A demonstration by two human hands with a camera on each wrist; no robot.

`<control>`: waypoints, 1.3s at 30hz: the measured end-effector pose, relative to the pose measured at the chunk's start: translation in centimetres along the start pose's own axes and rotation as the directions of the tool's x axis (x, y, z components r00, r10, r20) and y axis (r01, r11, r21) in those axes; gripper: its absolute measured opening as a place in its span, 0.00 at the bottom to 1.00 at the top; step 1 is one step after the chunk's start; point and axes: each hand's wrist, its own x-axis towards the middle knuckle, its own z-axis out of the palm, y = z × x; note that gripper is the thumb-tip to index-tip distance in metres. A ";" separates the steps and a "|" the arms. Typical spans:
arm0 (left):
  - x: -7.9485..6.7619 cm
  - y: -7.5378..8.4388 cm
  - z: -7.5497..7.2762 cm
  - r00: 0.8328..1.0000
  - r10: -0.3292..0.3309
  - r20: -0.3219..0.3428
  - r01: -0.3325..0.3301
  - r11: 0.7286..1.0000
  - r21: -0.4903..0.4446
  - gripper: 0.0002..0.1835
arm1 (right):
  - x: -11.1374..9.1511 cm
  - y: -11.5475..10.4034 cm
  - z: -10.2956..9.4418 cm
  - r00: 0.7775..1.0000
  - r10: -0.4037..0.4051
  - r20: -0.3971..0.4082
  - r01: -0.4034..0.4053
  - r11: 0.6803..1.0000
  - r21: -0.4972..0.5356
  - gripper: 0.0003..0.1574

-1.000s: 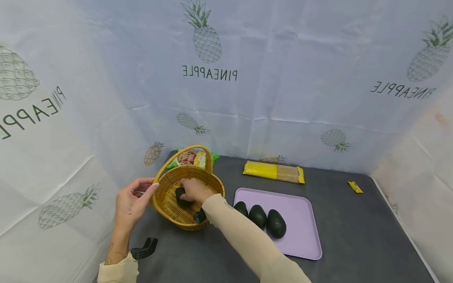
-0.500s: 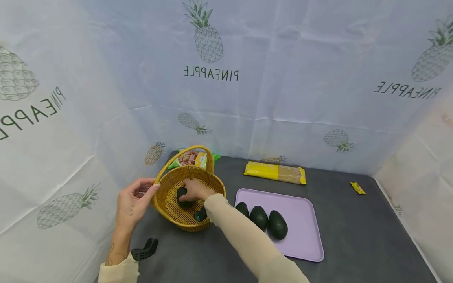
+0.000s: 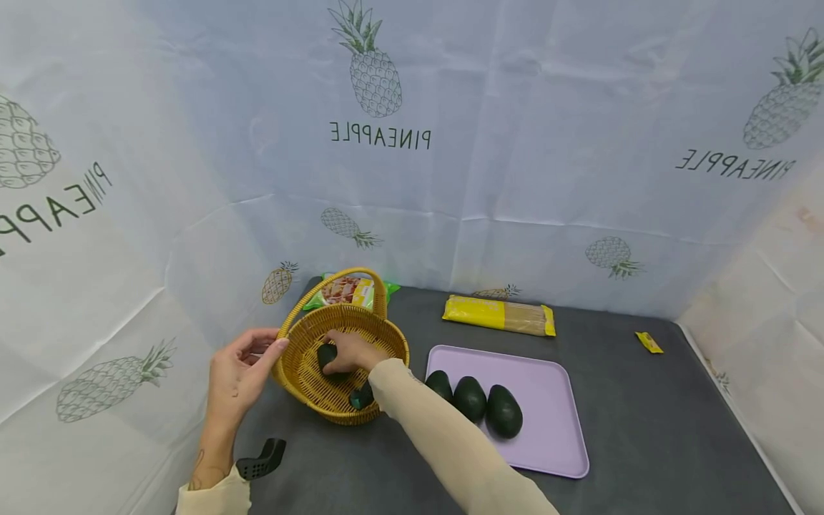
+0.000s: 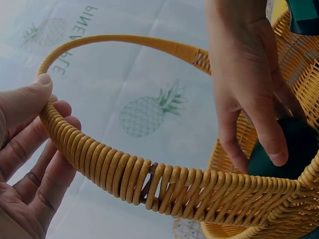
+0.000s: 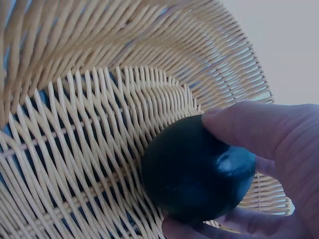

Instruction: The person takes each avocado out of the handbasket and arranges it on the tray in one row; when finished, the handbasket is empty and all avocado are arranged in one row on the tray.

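My left hand (image 3: pixel 241 375) pinches the handle (image 4: pixel 94 159) of a yellow wicker basket (image 3: pixel 299 379), thumb on one side and fingers on the other. Reaching down inside the basket, my right hand (image 3: pixel 350 352) grips a dark green avocado (image 5: pixel 194 169). In the right wrist view the thumb lies over the avocado's top and fingers curl under it, close against the woven bottom. Beside the basket, three more avocados (image 3: pixel 504 412) sit in a row on a lilac tray (image 3: pixel 547 422); my right forearm partly covers the leftmost one.
Behind the basket lies a green-edged food packet (image 3: pixel 341 290), partly hidden by the handle. A yellow pack of spaghetti (image 3: pixel 498 315) is at the back of the dark table (image 3: pixel 644 415). A small yellow sachet (image 3: pixel 648 342) lies at the right. Pineapple-print cloth (image 3: pixel 483 179) hangs around the table.
My right hand has shifted slightly around the avocado at the basket's bottom, which shows a little differently. My left hand keeps its hold on the handle; the tray's avocados stay put.
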 end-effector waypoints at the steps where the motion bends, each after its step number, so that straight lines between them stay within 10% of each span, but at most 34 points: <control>1: 0.0 0.0 0.0 1.000 -0.004 0.001 0.004 1.000 0.001 0.08 | -0.1 0.0 0.0 1.000 -0.001 -0.004 0.001 1.000 0.003 0.37; 39: -0.2 0.2 -0.2 1.000 0.014 -0.009 -0.015 0.999 -0.034 0.09 | -5.3 2.1 -2.8 0.970 -0.107 -0.218 0.148 0.972 0.182 0.36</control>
